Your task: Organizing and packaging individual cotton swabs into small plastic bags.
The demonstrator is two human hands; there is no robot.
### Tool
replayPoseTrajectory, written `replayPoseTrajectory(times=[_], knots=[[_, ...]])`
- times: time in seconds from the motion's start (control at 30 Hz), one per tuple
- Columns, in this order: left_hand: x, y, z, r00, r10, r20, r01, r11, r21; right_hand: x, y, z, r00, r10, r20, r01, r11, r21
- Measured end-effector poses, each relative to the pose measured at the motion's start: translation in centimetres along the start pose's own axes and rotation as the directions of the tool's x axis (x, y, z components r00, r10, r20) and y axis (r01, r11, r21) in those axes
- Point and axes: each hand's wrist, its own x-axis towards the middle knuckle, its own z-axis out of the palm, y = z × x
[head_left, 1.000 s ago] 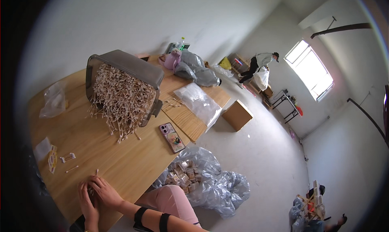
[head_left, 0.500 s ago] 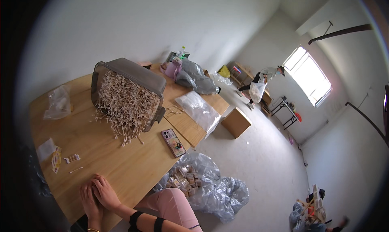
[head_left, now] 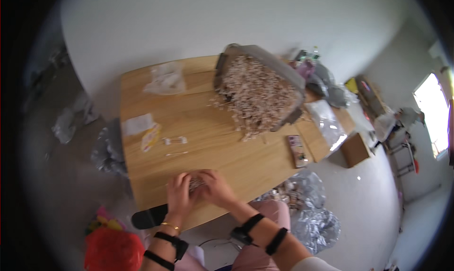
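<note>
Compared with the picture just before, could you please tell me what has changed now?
The view has swung left, bringing a red bundle into sight. The right hand has drawn aside from the left hand, exposing a bunch of swabs between them; blur hides how firmly it is held. The tipped tub, phone and small row of swabs stayed put on the table.

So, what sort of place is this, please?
It looks like a workroom, perhaps for hand packing: a wooden table bears a bin on its side, full of cotton swabs, with crumpled plastic on the floor.
</note>
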Motion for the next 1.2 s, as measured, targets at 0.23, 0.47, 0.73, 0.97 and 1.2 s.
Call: replayPoseTrajectory(times=[0.23,0.47,0.73,0.97,1.2], knots=[[-0.8,-1.3,-1.1,1.000,0.002,0.024,-0.003,1.000,0.018,-1.1,-0.2,-0.5,0.997,0.071,-0.006,-0.072,0.992,-0.101],[-1.1,-0.8,-1.0,1.000,-0.001,0.020,0.001,1.000,0.008,-1.9,-0.4,2.3,0.992,0.056,-0.112,-0.071,0.989,-0.127],[-2.0,-0.9,-0.9,0.994,-0.033,0.108,0.033,0.999,0.002,-0.4,-2.4,3.0,0.989,0.050,-0.141,-0.034,0.993,0.110],[-1.9,-1.1,-0.2,0.992,-0.049,0.112,0.050,0.999,-0.006,-0.1,-5.0,5.9,0.979,0.103,-0.178,-0.061,0.972,0.226],[-2.8,-1.3,-0.6,0.981,-0.065,0.183,0.009,0.956,0.293,-1.8,-0.7,0.8,0.971,0.135,-0.199,-0.151,0.986,-0.068]])
